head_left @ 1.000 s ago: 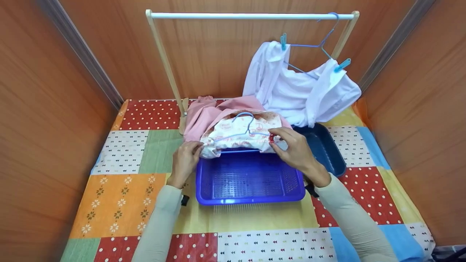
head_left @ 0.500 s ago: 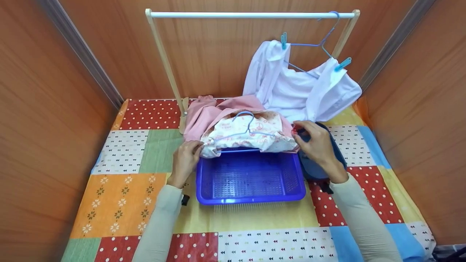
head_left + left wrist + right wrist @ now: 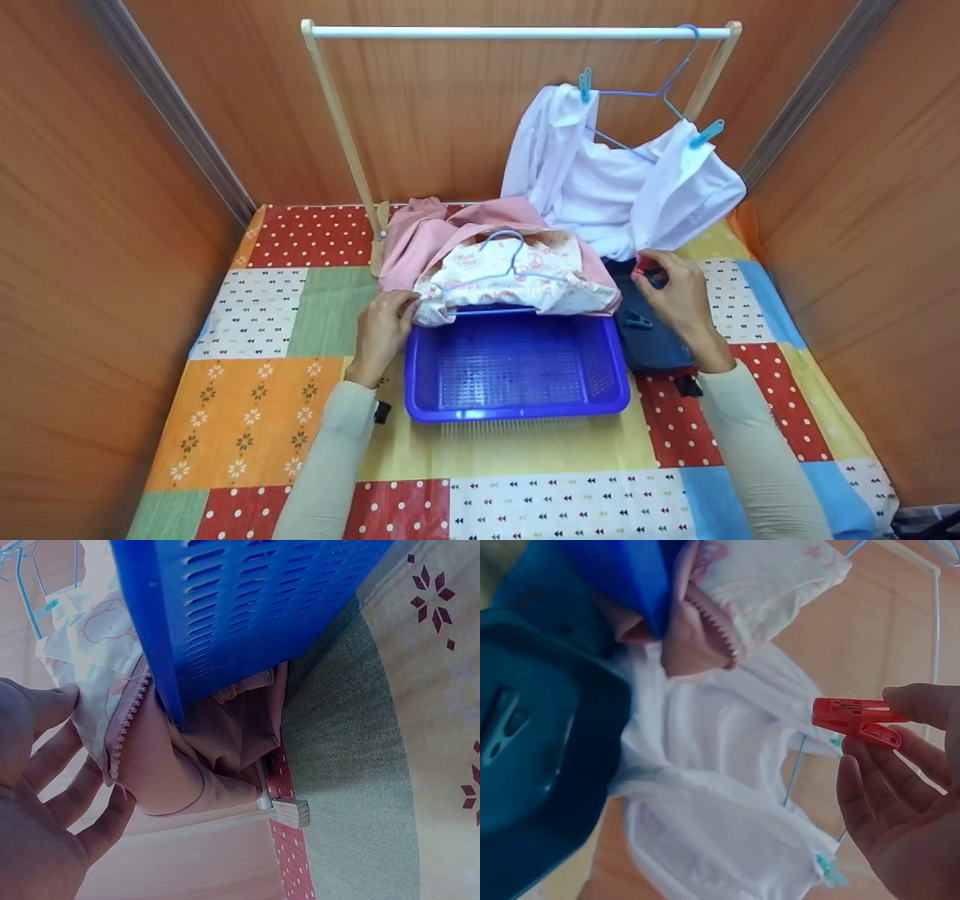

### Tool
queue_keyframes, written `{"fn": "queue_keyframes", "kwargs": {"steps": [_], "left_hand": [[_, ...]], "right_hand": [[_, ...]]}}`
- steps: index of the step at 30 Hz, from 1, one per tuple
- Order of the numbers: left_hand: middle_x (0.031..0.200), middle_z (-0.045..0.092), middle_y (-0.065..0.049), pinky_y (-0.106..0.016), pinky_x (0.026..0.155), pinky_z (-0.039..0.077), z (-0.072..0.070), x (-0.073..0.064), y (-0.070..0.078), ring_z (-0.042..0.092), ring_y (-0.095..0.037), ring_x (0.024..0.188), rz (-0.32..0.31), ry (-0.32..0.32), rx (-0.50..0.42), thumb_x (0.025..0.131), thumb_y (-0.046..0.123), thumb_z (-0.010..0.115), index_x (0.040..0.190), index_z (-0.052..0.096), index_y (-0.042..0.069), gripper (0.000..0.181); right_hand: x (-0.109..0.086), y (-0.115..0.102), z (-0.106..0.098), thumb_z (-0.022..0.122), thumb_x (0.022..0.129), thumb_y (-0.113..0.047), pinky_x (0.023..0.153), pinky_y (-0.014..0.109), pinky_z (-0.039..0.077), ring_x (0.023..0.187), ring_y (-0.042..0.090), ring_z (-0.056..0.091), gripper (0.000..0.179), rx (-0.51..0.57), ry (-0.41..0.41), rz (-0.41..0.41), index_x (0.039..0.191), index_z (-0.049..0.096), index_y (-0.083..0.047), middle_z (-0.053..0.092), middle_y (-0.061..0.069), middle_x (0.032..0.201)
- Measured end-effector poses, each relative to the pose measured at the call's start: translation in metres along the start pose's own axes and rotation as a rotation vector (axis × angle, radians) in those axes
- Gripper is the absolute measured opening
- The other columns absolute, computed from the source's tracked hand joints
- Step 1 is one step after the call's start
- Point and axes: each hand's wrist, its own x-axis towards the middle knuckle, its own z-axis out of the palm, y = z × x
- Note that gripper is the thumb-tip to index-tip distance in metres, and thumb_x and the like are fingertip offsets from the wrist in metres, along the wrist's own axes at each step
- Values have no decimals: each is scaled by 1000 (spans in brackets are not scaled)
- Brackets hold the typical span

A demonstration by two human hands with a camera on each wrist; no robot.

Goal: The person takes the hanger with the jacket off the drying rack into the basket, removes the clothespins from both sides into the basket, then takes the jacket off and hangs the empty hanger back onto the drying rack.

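A pink jacket (image 3: 517, 212) with a white printed lining lies over the back rim of the purple basket (image 3: 517, 414). On its lining rests a blue wire hanger (image 3: 514, 264), hook upward. My left hand (image 3: 381, 334) pinches the jacket's left corner between thumb and fingers; the zipper edge (image 3: 126, 716) shows beside the fingertips in the left wrist view. Over the dark tray (image 3: 651, 352), right of the basket, my right hand (image 3: 681, 296) pinches a red clothespin (image 3: 855, 718), apart from the jacket.
Behind stands a wooden rack with a white bar (image 3: 495, 32). A white shirt (image 3: 600, 176) hangs from it at right on a blue hanger (image 3: 667, 90), with teal clothespins (image 3: 706, 133) at its shoulders. Another clothespin (image 3: 637, 320) lies in the tray. Wood panels enclose the patchwork cloth (image 3: 255, 420).
My right hand has moved right with the red clothespin, from the hanger's right arm to above the tray, and the jacket's right corner now lies free. The left hand has stayed put.
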Motion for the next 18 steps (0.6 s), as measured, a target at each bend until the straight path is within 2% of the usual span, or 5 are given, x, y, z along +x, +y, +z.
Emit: {"fn": "queue_keyframes", "kwargs": {"steps": [6,10,12,14,18], "left_hand": [[95,76,-6,-46,76,56,-1,0,-1,70,-26,90,0,0,-1,91,17,70,97,76,12,9],[95,76,-5,-47,76,56,-1,0,-1,70,-27,90,-3,2,0,91,18,70,96,75,12,9],[94,76,-5,-47,75,56,-1,0,-1,70,-27,90,-3,6,-1,91,17,70,96,75,12,9],[94,76,-6,-47,75,56,0,0,-1,71,-27,90,-3,6,-4,91,17,70,96,75,12,9],[95,76,-6,-47,76,56,1,-1,-1,71,-27,91,-5,5,-11,91,16,70,97,76,12,9]], "right_hand": [[-3,18,0,78,78,-7,67,29,51,82,31,68,32,-29,-3,89,109,72,-1,73,18,95],[-3,31,-3,77,79,-7,65,16,45,86,33,71,32,-42,-2,180,110,72,-1,73,19,96],[-3,37,-3,76,80,-7,66,14,43,88,35,71,32,-51,-14,225,111,71,-1,73,20,96],[-3,44,-2,75,81,-7,69,18,43,90,36,70,32,-59,-30,267,112,71,-1,73,21,97],[-6,57,3,73,83,-5,79,40,46,92,38,68,32,-52,-47,324,114,69,0,72,23,98]]}}
